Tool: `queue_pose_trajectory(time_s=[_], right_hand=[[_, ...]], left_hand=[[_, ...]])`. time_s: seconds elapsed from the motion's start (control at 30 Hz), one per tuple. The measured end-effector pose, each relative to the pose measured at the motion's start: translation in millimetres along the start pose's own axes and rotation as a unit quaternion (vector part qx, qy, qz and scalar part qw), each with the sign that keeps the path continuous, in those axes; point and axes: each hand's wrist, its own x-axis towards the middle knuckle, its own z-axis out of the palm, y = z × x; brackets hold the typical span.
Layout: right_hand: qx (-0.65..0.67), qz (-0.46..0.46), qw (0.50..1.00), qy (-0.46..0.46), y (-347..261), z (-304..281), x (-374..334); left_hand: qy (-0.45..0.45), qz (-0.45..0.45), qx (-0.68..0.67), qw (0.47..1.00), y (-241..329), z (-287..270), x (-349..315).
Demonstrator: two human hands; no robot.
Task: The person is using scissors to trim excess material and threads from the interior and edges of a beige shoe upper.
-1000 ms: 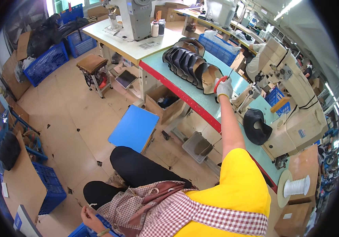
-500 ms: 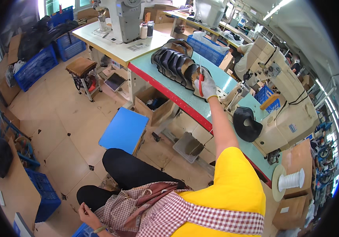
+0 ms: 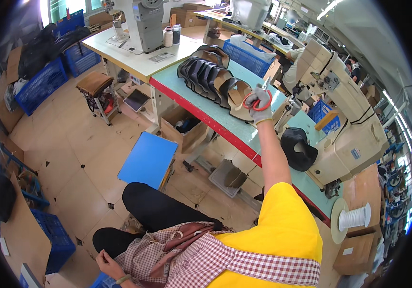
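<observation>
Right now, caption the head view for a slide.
Gloved right hand holds red-handled scissors near a row of dark curved pieces on a green tabletop; bare left hand by a knee.

Floor (image 3: 67, 163): beige tile, forward of the left hand (image 3: 108, 265). Turquoise table (image 3: 167, 79), red front edge: below the right hand (image 3: 259, 102). White table (image 3: 181, 50): beyond the right hand, leftward. Brown-seated stool (image 3: 94, 82): between both hands' reach lines, farther left. Window (image 3: 63, 7): far forward of the left hand. Strip light (image 3: 329, 9): overhead, beyond the right hand.
</observation>
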Motion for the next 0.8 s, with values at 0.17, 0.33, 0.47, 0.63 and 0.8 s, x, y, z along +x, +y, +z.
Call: queue_pose_trajectory(time_s=[0.17,0.33,0.47,0.63,0.8], right_hand=[[-0.036,-0.034,0.984,-0.170,-28.8,10.0,-21.2],[-0.469,-0.052,0.800,-0.369,44.5,111.0,-73.3],[-0.584,-0.143,0.558,-0.572,18.9,219.7,-161.9],[-0.132,-0.016,0.748,-0.651,98.3,269.9,-222.4],[-0.414,-0.112,0.683,-0.591,122.7,262.0,-225.2]], left_hand=[[0.080,0.029,-0.037,0.996,-20.0,12.3,-4.1],[0.100,-0.071,0.023,0.992,37.0,-2.6,-26.3],[0.101,0.031,0.014,0.994,87.5,-14.2,-25.8],[0.033,-0.079,-0.083,0.993,75.2,-25.9,-14.8],[0.143,-0.077,-0.053,0.985,-13.2,-50.5,-28.2]])
